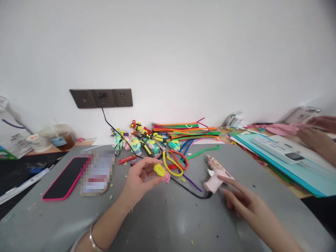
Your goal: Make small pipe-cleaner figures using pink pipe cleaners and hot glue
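Observation:
My left hand [139, 180] is raised over the grey mat [162, 217], its fingers pinched on a small yellow and pink pipe-cleaner piece [162, 172]. My right hand [243, 201] reaches toward a pink glue gun [216, 173] lying on the mat; its fingers are stretched out and the fingertips touch the gun's handle without gripping it. The gun's black cord [189, 189] runs back to a dark wall socket [102, 98].
Scissors with yellow and red handles [172, 161] lie behind my left hand, near small pipe-cleaner figures [136, 140] and a bundle of coloured pipe cleaners [189, 131]. A pink-cased phone [65, 178] lies at left. Another person's hands [319, 134] work at right beside coloured paper [294, 164].

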Action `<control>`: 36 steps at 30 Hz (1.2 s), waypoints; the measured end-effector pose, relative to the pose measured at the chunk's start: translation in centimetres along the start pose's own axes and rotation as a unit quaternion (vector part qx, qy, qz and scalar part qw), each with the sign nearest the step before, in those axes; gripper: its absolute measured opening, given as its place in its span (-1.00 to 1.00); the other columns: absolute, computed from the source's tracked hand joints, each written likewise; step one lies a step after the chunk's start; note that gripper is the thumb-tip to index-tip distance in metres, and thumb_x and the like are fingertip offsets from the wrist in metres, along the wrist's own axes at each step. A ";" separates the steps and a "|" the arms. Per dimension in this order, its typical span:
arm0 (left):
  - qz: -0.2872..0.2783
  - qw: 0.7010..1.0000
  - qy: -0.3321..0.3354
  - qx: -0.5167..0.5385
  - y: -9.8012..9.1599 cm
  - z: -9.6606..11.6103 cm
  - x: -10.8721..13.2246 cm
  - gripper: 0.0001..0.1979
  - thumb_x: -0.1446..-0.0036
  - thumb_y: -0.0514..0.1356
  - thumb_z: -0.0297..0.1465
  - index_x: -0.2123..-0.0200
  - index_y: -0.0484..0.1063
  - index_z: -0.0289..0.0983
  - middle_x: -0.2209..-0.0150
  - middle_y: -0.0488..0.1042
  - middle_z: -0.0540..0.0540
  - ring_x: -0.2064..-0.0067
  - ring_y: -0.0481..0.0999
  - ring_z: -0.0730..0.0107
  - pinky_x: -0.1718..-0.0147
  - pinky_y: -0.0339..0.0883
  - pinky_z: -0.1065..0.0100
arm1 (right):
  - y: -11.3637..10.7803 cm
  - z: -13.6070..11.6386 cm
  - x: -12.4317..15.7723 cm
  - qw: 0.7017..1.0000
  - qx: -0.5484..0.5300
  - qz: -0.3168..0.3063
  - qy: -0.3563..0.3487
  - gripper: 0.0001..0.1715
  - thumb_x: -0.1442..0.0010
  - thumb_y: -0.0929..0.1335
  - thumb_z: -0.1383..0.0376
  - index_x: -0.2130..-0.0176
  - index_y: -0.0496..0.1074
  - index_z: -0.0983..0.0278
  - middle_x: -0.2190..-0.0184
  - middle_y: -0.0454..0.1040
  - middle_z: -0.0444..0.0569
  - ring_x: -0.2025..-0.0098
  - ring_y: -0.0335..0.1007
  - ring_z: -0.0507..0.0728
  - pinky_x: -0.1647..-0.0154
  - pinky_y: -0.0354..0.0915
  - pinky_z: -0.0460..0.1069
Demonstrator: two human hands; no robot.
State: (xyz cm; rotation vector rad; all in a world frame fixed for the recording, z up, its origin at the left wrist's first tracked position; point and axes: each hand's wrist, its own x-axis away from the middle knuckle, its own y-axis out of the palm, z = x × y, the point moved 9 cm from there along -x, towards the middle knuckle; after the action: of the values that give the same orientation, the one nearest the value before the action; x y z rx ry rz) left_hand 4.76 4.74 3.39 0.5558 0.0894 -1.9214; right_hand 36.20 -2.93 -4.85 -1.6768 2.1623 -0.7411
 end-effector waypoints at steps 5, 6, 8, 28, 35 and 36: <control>-0.016 0.999 0.021 -0.027 0.6 0.4 0.1 -0.73 -0.07 0.40 -0.48 0.15 0.46 -0.23 0.32 0.62 -0.02 0.31 0.64 0.43 0.21 0.54 0.39 | 2.5 -5.0 0.8 0.996 -0.061 -0.001 -0.071 -0.40 -0.17 0.35 -0.03 -0.04 0.50 0.29 0.66 0.32 -0.18 0.64 0.17 0.06 0.60 0.18 -0.04; -0.023 0.999 0.028 -0.037 0.7 0.4 0.2 -0.73 -0.08 0.39 -0.49 0.15 0.47 -0.22 0.31 0.62 -0.02 0.29 0.64 0.43 0.19 0.54 0.39 | 2.7 -6.4 1.1 0.992 -0.077 0.019 -0.096 -0.50 -0.20 0.35 0.01 0.02 0.54 0.28 0.64 0.33 -0.16 0.62 0.20 0.07 0.58 0.19 -0.05; -0.050 0.996 0.035 -0.058 1.3 0.4 0.4 -0.75 -0.08 0.39 -0.49 0.16 0.48 -0.22 0.29 0.62 -0.04 0.26 0.65 0.40 0.18 0.53 0.39 | 3.4 -9.5 2.0 0.980 -0.113 0.047 -0.160 -0.67 -0.19 0.39 0.10 0.14 0.59 0.24 0.56 0.41 -0.10 0.55 0.29 0.08 0.53 0.24 -0.05; -0.118 0.987 -0.035 -0.099 1.9 -0.9 0.7 -0.81 0.00 0.45 -0.40 0.29 0.57 -0.28 0.32 0.61 -0.10 0.27 0.59 0.34 0.22 0.49 0.39 | 9.2 -15.6 2.7 0.942 -0.245 -0.074 -0.219 -0.88 -0.15 0.46 0.28 0.43 0.53 0.21 0.36 0.51 0.01 0.29 0.46 0.15 0.37 0.38 -0.05; -0.075 0.992 -0.067 -0.075 1.4 -1.7 1.0 -0.73 0.02 0.45 -0.43 0.20 0.55 -0.26 0.27 0.62 -0.09 0.25 0.61 0.35 0.19 0.51 0.39 | 8.7 -15.7 3.0 0.943 -0.235 -0.054 -0.229 -0.89 -0.19 0.43 0.30 0.40 0.55 0.21 0.33 0.54 0.04 0.27 0.51 0.18 0.34 0.45 -0.05; -0.063 0.993 -0.073 -0.073 1.3 -1.8 0.9 -0.71 0.01 0.45 -0.42 0.18 0.54 -0.26 0.26 0.62 -0.10 0.25 0.61 0.34 0.21 0.52 0.38 | 8.5 -15.8 3.0 0.942 -0.232 -0.039 -0.238 -0.88 -0.20 0.43 0.30 0.40 0.55 0.21 0.33 0.53 0.04 0.27 0.51 0.17 0.35 0.45 -0.05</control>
State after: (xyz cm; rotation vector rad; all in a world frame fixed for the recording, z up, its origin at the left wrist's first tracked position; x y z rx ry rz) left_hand 6.25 3.96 1.63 0.3169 0.1719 -2.0523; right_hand 20.15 -0.97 3.51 -1.9160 2.0121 0.1841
